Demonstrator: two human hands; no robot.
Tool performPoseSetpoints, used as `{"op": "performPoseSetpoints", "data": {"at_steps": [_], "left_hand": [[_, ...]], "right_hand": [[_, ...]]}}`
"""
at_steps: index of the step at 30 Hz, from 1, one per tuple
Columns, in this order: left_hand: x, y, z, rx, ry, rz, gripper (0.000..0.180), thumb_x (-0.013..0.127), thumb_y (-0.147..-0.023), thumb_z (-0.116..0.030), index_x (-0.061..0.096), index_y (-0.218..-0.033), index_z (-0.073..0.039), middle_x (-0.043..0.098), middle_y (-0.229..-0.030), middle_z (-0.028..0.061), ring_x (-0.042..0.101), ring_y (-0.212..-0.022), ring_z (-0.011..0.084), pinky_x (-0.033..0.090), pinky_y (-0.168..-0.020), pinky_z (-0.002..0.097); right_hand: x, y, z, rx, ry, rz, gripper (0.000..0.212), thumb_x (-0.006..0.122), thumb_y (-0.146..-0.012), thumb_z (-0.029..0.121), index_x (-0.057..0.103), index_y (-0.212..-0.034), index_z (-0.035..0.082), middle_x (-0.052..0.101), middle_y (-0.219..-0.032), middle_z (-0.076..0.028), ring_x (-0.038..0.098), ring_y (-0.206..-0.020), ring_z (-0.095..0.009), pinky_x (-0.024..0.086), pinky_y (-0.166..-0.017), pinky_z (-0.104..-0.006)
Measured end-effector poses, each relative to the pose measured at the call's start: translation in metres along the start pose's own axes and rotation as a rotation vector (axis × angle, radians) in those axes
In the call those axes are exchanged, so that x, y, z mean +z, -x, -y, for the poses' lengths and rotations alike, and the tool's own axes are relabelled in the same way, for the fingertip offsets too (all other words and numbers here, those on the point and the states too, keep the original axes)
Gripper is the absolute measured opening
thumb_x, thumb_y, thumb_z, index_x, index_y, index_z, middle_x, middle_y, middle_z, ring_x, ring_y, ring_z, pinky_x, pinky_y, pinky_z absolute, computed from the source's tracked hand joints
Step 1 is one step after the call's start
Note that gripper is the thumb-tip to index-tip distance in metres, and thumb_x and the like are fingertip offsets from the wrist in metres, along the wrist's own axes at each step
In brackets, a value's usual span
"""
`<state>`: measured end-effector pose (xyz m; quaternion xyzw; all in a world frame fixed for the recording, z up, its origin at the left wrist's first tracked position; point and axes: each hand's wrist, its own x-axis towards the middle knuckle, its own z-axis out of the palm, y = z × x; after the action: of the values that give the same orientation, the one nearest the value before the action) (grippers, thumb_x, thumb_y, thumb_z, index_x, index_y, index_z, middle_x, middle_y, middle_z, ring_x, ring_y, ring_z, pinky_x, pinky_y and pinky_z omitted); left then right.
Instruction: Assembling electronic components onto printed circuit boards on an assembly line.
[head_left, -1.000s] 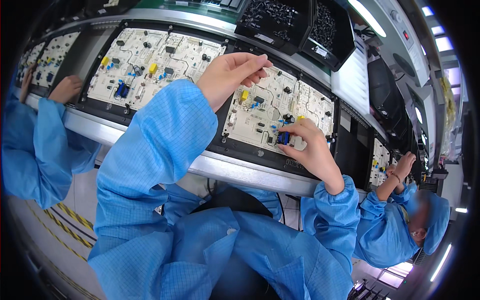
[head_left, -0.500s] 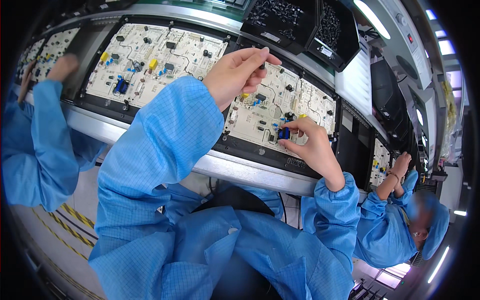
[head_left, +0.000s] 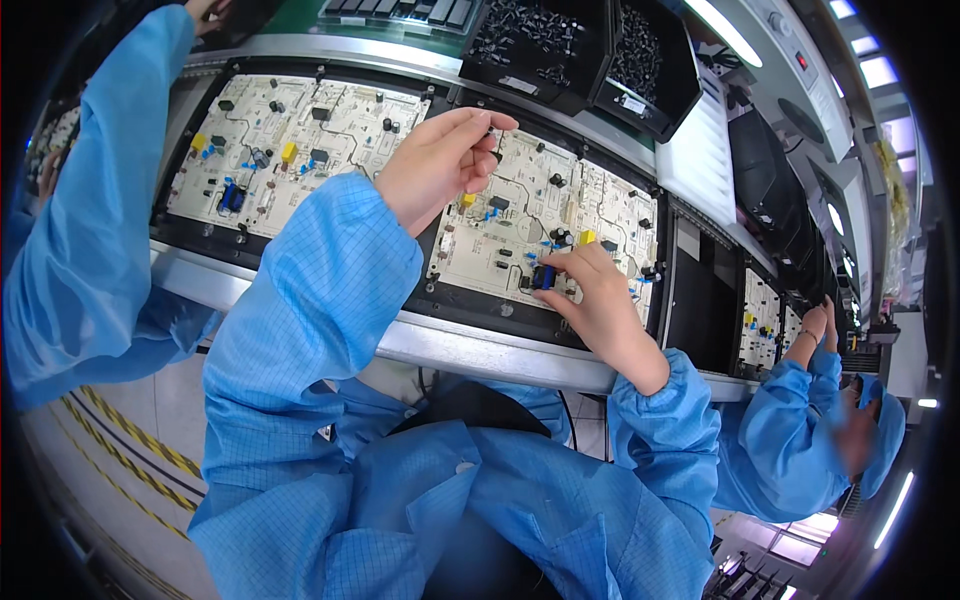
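Observation:
My right hand [head_left: 605, 310] has its thumb and fingers closed round a blue-and-black transformer [head_left: 544, 278] at the near edge of a pale circuit board [head_left: 470, 250]. The transformer is upright at the board's surface; whether its pins are seated is hidden. Above the far left part of the same board, my left hand [head_left: 440, 165] pinches a small black cylindrical component [head_left: 492, 131], mostly covered by the fingers. Black, yellow and blue parts stand on the board, which sits in a black carrier frame [head_left: 500, 312].
Another populated board [head_left: 330, 150] lies to the left. Black bins [head_left: 540, 45] of small dark components stand beyond the line. A metal rail [head_left: 470, 350] borders the near side. One co-worker's sleeve [head_left: 90, 190] reaches in at left; another co-worker [head_left: 800, 440] works at right.
The boards and carriers have shifted slightly left and nearer in view. Both my hands have moved left with them, keeping their grips. The left co-worker's arm has swung up toward the far side.

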<state>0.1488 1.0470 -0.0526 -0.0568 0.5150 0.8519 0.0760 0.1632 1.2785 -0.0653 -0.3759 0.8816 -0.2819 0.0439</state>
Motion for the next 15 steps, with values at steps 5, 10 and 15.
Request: {"op": "performPoseSetpoints", "data": {"at_steps": [5,10,15], "left_hand": [[-0.001,0.001,-0.003,0.012,-0.035,0.114,0.030,0.035,-0.098,-0.026,0.051,-0.105,-0.002,0.042,-0.077,-0.0022,0.039,-0.063,0.0057,0.035,-0.056,0.0187],[0.002,0.000,0.003,-0.042,0.017,0.175,0.027,0.033,-0.098,-0.027,0.050,-0.097,-0.006,0.040,-0.072,-0.0037,0.035,-0.058,0.0042,0.031,-0.052,0.0179],[0.004,-0.002,0.009,-0.053,-0.018,0.150,0.026,0.035,-0.098,-0.027,0.049,-0.099,-0.005,0.034,-0.065,-0.0052,0.029,-0.052,0.0026,0.025,-0.047,0.0174]], "right_hand": [[0.000,0.001,-0.011,0.005,-0.072,-0.012,0.033,0.075,-0.064,0.007,0.062,-0.095,0.004,0.055,-0.084,-0.011,0.053,-0.080,-0.028,0.044,-0.072,-0.0338],[-0.005,-0.004,-0.012,-0.094,-0.011,0.012,0.031,0.074,-0.066,0.010,0.062,-0.094,0.005,0.057,-0.083,-0.009,0.054,-0.075,-0.027,0.046,-0.070,-0.0333],[-0.078,-0.055,-0.021,0.112,0.073,-0.278,0.018,0.065,-0.080,0.016,0.062,-0.095,0.006,0.054,-0.064,-0.003,0.049,-0.054,-0.010,0.040,-0.052,-0.0236]]}}
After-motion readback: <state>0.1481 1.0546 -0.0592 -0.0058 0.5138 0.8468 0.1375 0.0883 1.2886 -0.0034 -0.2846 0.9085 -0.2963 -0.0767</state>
